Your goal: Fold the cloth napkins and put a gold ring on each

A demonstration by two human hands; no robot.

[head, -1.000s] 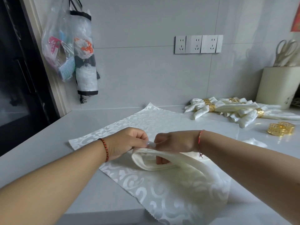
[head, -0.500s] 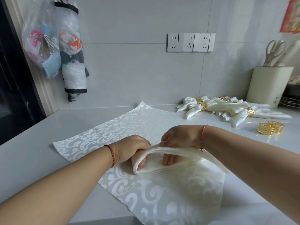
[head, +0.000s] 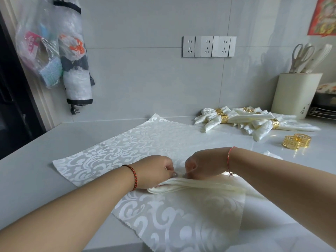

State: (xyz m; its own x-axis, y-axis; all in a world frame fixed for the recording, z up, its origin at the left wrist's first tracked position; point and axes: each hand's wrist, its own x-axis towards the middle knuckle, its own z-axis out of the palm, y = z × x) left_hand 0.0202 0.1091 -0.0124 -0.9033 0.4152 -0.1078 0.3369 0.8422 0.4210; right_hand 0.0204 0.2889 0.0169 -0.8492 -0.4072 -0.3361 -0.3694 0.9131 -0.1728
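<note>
The person's left hand (head: 154, 171) and right hand (head: 203, 165) were close together, nearly touching, over a white patterned mat (head: 145, 142) spread on the grey counter (head: 27, 171). Both hands pinched the near end of a cream napkin (head: 190, 186), gathered into long narrow folds that lay on the mat and ran off to the right under the right forearm. Each wrist wore a red string bracelet. Farther back on the right lay a pile of finished napkins (head: 254, 119), each wearing a gold ring. Two loose gold rings (head: 296, 140) sat side by side on the counter just in front of the pile. A cream utensil holder (head: 296, 95) stood behind, against the tiled wall.
</note>
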